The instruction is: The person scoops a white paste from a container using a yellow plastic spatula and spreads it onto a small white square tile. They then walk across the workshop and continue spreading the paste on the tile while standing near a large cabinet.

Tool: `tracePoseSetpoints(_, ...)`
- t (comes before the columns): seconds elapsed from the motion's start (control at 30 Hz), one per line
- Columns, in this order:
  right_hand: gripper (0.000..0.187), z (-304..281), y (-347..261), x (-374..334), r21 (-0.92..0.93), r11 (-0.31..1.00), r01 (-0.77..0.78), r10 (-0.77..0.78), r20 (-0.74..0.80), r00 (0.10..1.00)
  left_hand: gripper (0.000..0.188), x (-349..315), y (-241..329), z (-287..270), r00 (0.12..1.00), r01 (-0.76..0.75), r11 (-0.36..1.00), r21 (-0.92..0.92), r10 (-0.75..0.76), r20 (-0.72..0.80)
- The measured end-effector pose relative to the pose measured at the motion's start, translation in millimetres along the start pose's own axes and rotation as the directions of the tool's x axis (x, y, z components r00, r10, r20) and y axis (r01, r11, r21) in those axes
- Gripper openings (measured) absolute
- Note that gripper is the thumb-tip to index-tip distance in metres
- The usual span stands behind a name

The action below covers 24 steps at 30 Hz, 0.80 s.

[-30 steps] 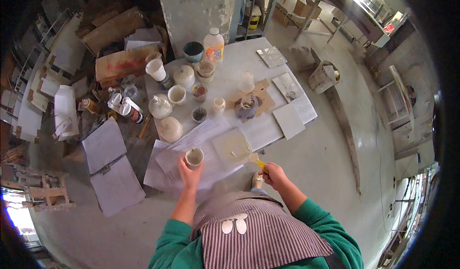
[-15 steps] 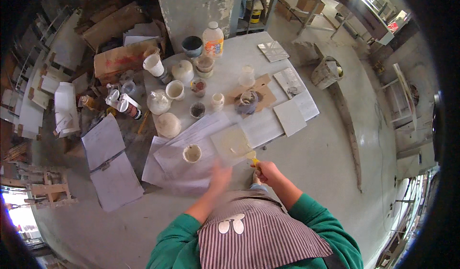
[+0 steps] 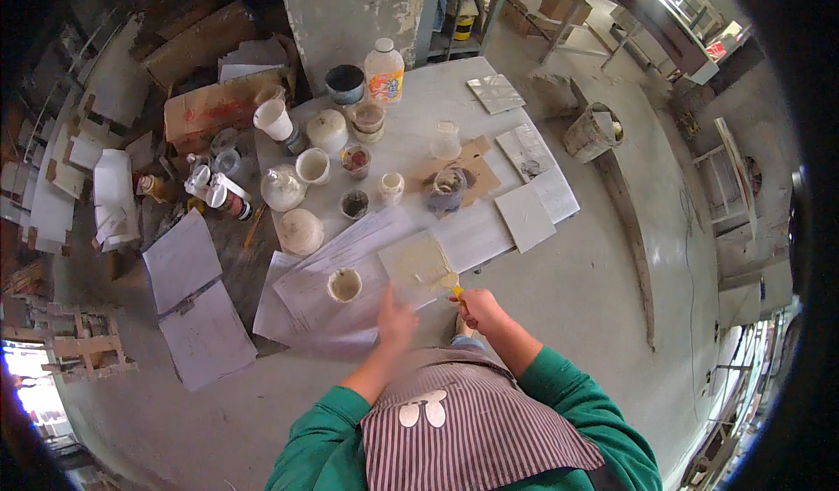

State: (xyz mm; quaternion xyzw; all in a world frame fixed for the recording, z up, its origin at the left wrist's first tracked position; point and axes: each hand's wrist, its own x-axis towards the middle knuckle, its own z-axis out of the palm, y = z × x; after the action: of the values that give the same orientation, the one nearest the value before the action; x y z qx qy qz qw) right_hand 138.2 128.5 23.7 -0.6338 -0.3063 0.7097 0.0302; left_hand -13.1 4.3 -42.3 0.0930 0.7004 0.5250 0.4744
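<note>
My right hand [image 3: 482, 308] is closed round the handle of a yellow putty knife [image 3: 451, 282]. Its blade rests at the near right edge of a pale square tile [image 3: 404, 262], which has a thin cream smear on it. Just below the tile's near left corner is my left hand [image 3: 397, 323], smeared by motion, so its fingers cannot be made out. A white cup [image 3: 344, 286] with pale material inside stands left of the tile, on printed paper sheets [image 3: 301, 299].
Several cups and jars crowd the table's left half, with a white-capped bottle [image 3: 384, 72] behind. A stained cup [image 3: 447, 190] sits on cardboard [image 3: 483, 169]. Sample tiles [image 3: 525, 216] line the right edge. A bucket [image 3: 594, 133] stands on the floor at right.
My left hand has shifted slightly right and down, staying blurred. The putty knife has moved a little left with my right hand, and the whole view has shifted slightly.
</note>
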Motion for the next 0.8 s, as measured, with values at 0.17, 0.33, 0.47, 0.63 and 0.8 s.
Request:
tracePoseSetpoints(0.17, 0.019, 1.6, -15.2, 7.9, -0.108, 0.993, -0.053, 0.047, -0.061, 0.997, 0.076, -1.1, 3.0, -1.7, 1.0, -0.011, 0.999, 0.033, 0.011, 0.016)
tracePoseSetpoints(0.33, 0.018, 4.4, -33.1, 6.3, -0.124, 0.989, -0.08, 0.08, -0.01, 0.997, 0.074, -4.5, 8.0, -2.2, 1.0, -0.016, 0.999, 0.05, 0.015, 0.028)
tracePoseSetpoints(0.47, 0.023, 6.6, -51.5, -0.4, -0.182, 0.98, -0.084, 0.088, 0.015, 0.996, 0.074, -4.6, 6.2, -3.9, 0.998, -0.041, 0.998, 0.051, 0.039, 0.045)
tracePoseSetpoints(0.63, 0.023, 8.5, -67.3, 7.9, -0.226, 0.962, -0.156, 0.157, -0.014, 0.988, 0.071, -3.9, 6.8, -5.2, 0.998, -0.044, 0.998, 0.048, 0.042, 0.052)
tracePoseSetpoints(0.8, 0.023, 6.6, -79.1, 28.7, -0.32, 0.922, -0.218, 0.221, -0.028, 0.975, 0.071, -4.2, 7.4, -6.0, 0.999, -0.009, 0.992, 0.127, 0.003, 0.045)
